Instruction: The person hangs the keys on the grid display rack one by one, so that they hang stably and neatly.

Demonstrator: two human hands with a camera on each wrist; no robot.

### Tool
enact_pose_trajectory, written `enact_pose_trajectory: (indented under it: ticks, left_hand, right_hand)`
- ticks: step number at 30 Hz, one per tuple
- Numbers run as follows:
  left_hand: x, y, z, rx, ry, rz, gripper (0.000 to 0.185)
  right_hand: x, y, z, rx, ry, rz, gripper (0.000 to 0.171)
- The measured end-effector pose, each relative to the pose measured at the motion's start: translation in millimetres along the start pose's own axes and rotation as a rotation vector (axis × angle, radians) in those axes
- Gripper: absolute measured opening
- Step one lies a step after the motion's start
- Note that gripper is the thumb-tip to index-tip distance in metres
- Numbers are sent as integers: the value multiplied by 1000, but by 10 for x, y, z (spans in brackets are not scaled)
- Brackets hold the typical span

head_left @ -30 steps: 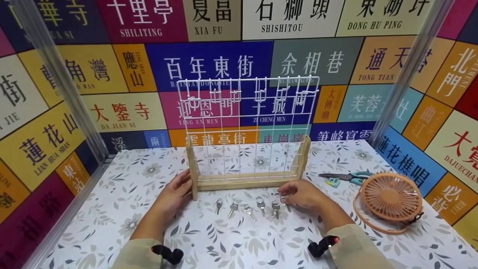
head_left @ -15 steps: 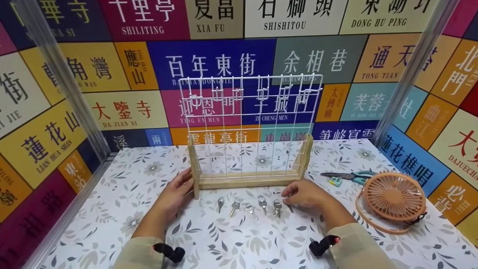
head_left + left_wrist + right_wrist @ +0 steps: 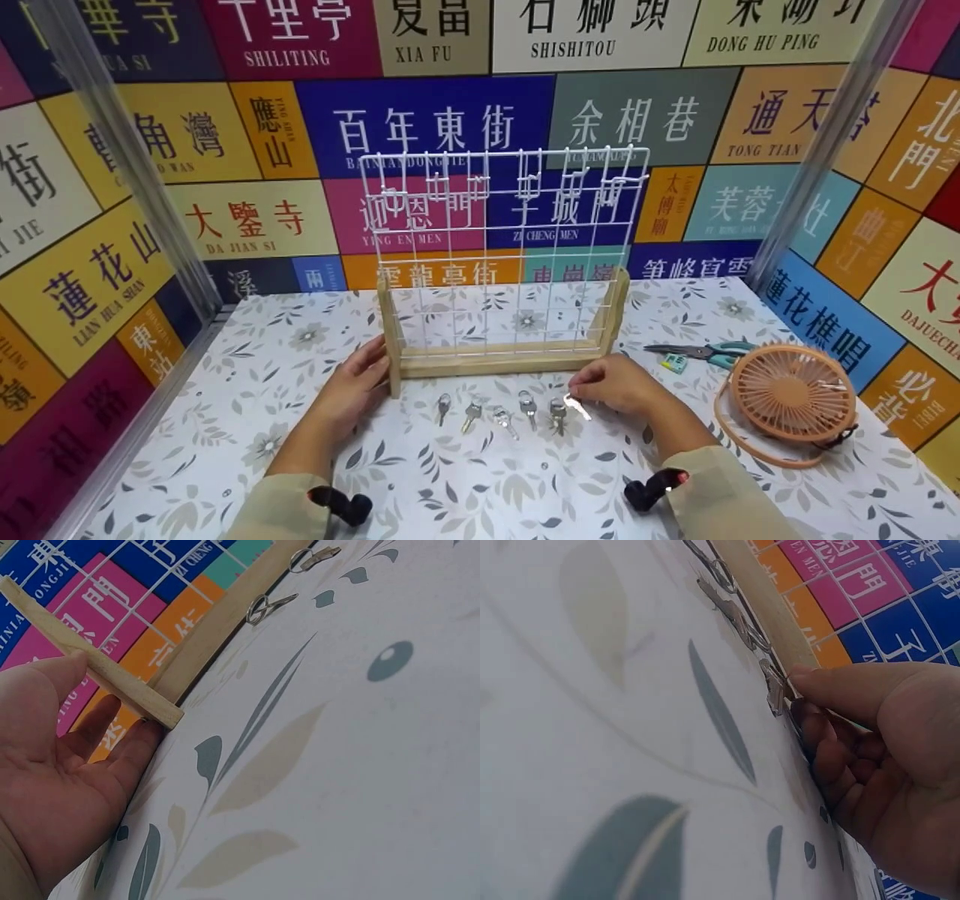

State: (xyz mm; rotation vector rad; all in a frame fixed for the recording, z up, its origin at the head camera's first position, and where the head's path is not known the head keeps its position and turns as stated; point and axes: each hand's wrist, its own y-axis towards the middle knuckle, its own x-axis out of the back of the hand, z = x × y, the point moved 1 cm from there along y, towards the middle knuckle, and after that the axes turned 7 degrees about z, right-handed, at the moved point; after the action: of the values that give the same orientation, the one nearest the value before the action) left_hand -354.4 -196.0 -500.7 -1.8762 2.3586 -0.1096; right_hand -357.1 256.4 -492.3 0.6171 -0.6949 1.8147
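A white wire grid rack (image 3: 502, 247) with small hooks along its top stands in a wooden stand (image 3: 495, 358). My left hand (image 3: 352, 386) rests with straight fingers against the stand's left foot (image 3: 97, 664), thumb above it and fingers below. Several silver keys (image 3: 499, 412) lie in a row on the table in front of the stand. At the row's right end, my right hand (image 3: 611, 382) pinches one key (image 3: 576, 406) between thumb and fingertips. In the right wrist view that key (image 3: 776, 694) sits low over the cloth.
A round orange fan (image 3: 787, 397) lies at the right, with its strap looping toward the front. Green-handled pliers (image 3: 701, 351) and a small green object (image 3: 673, 364) lie behind it. The floral tablecloth (image 3: 480, 487) is walled in by printed sign panels.
My right hand closed on the rightmost key and drew it up, so the key now sticks out from the fingertips. The left hand stayed on the stand.
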Motion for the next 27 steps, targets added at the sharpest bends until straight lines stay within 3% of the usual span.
enact_pose_trajectory:
  ticks: [4,8,12,18,22,27]
  left_hand:
    - [13,3,5,5,0,-4,52]
    - [22,7,8,25,10,-17,51]
    - [21,9,-10,51,15,-29,50]
    - [20,21,1,62,23,-22,49]
    - [26,23,9,51,28,-24,50]
    - [27,11,12,24,30,-14,50]
  right_hand:
    - [27,-2,37,-12,83,-45,17]
    - [89,-49,196,-2,251,-105,28]
    - [141,-149,468,88,390,-155,37]
    - [137,-282,889,237,583,-205,32]
    - [130,-311,1154,324,562,-216,27]
    - [154,-268,1429,368,421,-243,22]
